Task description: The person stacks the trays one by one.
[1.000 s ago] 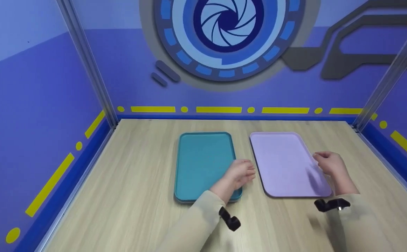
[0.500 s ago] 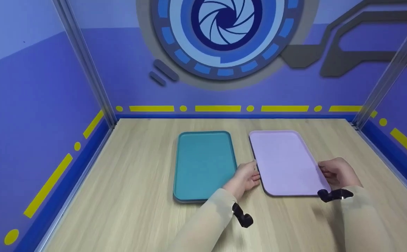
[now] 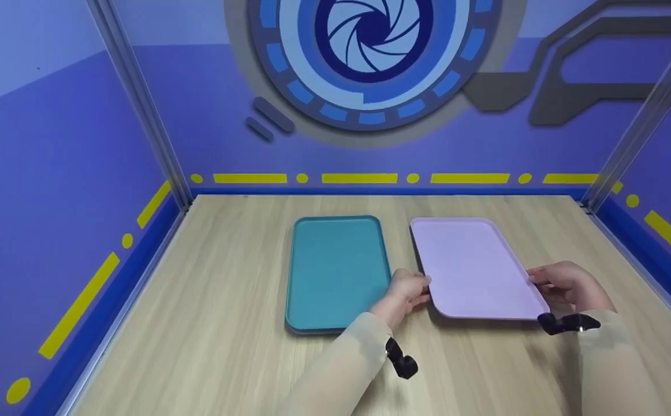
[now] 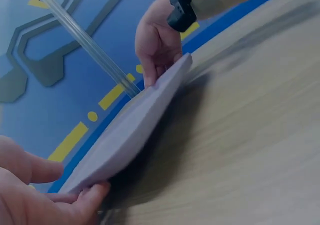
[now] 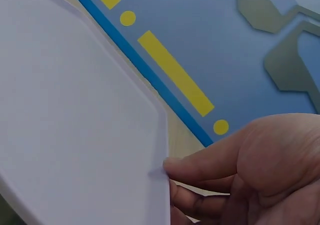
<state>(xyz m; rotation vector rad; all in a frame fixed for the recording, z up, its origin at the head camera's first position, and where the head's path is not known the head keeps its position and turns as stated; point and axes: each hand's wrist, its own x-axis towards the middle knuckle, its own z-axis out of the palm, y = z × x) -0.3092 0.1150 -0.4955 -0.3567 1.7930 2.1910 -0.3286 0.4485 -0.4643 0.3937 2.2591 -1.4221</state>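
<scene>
A lilac rectangular tray (image 3: 477,266) is held at its two long sides, its near end raised over the table. My left hand (image 3: 406,293) grips the left edge, fingers under the rim in the left wrist view. On the opposite edge, my right hand (image 3: 575,283) pinches the rim, thumb on top and fingers below, as the right wrist view shows. Under the tray's underside (image 4: 135,140) a dark shadow falls on the wood. Just left of my left hand lies a teal tray (image 3: 338,271), flat on the table; its near right corner is hidden behind my forearm.
The trays are on a light wooden table (image 3: 226,300), enclosed by blue printed panels (image 3: 208,127) at the back and sides. Metal posts (image 3: 145,115) rise at the two back corners. A black camera mount (image 3: 402,359) sits on each wrist.
Both hands came in to the lilac tray's sides and took hold of it. Its near end has since risen from the table. The teal tray stayed in place.
</scene>
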